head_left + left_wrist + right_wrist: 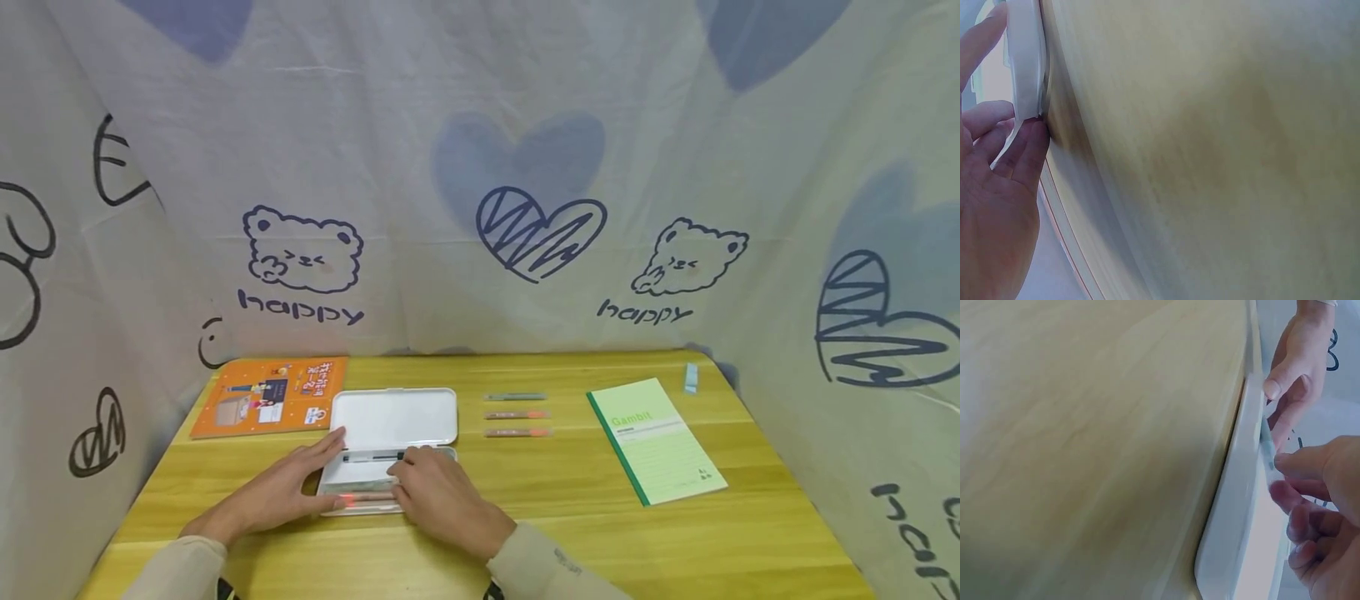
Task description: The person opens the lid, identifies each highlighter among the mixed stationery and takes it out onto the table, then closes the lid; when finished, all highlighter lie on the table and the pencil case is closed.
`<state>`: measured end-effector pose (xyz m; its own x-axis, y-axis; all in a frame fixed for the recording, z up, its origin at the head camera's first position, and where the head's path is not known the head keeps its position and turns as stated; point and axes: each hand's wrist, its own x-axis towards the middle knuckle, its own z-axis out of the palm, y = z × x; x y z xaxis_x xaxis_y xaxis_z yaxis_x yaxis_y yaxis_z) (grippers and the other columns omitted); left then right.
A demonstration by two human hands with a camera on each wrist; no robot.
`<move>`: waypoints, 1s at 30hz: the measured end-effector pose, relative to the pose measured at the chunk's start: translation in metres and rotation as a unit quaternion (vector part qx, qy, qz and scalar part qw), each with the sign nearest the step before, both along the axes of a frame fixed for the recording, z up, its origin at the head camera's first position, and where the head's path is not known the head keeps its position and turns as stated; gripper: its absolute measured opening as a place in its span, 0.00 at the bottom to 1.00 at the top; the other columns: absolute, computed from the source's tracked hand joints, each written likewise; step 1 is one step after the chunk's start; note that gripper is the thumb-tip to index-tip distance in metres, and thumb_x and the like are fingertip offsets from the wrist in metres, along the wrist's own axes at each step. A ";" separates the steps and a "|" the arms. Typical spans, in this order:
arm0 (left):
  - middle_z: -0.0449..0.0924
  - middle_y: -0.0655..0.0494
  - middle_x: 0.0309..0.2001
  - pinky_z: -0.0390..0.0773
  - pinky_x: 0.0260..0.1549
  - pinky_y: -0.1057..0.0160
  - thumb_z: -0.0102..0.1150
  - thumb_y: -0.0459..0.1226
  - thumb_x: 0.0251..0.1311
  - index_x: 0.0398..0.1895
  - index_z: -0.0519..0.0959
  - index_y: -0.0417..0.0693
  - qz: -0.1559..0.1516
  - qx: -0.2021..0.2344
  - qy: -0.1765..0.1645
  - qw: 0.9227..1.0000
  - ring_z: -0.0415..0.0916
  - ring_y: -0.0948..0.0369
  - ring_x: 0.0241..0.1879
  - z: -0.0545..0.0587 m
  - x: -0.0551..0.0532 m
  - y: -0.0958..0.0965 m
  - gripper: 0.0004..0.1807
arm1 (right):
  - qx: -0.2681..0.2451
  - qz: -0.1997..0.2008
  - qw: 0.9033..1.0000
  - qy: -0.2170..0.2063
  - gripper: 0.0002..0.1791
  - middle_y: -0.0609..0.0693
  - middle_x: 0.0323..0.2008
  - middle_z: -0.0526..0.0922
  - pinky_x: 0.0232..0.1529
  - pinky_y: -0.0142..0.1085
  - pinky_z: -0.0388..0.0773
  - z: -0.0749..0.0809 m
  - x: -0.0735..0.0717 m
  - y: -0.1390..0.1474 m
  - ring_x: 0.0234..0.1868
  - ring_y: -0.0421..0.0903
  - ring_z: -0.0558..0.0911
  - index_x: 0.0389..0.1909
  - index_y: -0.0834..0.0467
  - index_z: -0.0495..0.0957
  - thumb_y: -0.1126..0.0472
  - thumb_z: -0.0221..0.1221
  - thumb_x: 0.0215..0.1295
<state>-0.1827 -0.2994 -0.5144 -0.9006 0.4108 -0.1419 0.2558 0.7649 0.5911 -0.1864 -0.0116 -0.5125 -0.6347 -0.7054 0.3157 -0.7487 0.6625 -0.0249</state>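
Observation:
A white pencil case (393,418) lies open on the table, its lid folded back. Inside, a clear pen with dark ends (362,457) lies along the back, and a pinkish pen with an orange end (371,497) is near the front. My left hand (277,490) holds the case's left end, thumb at the front and fingers farther back; the left wrist view shows those fingers against the case wall (1027,69). Over the right half is my right hand (444,498). In the right wrist view its thumb and forefinger pinch a pale grey-green pen (1267,445) at the case.
One grey-green pen (516,397) and two pinkish pens (516,414) lie in a row right of the case. Farther right are a green notebook (660,442) and a small light-blue item (691,377). An orange book (262,398) lies behind left. Printed cloth (420,317) surrounds the table.

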 end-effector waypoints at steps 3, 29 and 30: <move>0.48 0.45 0.90 0.58 0.77 0.22 0.69 0.64 0.67 0.86 0.60 0.41 0.002 -0.001 -0.003 1.000 0.53 0.30 0.83 -0.001 0.000 0.000 0.56 | -0.008 -0.008 1.000 0.004 0.07 0.41 0.39 0.87 0.39 0.28 0.79 -0.002 -0.002 -0.004 0.37 0.37 0.83 0.47 0.48 0.92 0.55 0.67 0.76; 0.46 0.45 0.90 0.56 0.78 0.23 0.70 0.63 0.66 0.87 0.59 0.43 0.007 -0.005 -0.012 1.000 0.51 0.30 0.84 -0.003 -0.001 0.000 0.56 | -0.142 -0.101 0.980 -0.099 0.03 0.42 0.37 0.83 0.37 0.34 0.80 -0.006 -0.043 0.178 0.34 0.35 0.76 0.46 0.53 0.86 0.61 0.69 0.75; 0.46 0.46 0.90 0.55 0.78 0.23 0.70 0.63 0.66 0.87 0.59 0.43 0.009 -0.005 -0.015 1.000 0.51 0.30 0.84 -0.003 -0.001 0.000 0.56 | -0.142 -0.106 0.979 -0.104 0.03 0.41 0.36 0.82 0.36 0.32 0.78 -0.009 -0.043 0.186 0.33 0.35 0.75 0.46 0.53 0.86 0.61 0.69 0.75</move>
<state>-0.1834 -0.2989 -0.5171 -0.9027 0.3938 -0.1733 0.2249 0.7753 0.5902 -0.2292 0.1742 -0.5211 -0.8282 -0.4535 0.3292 -0.5548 0.7460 -0.3682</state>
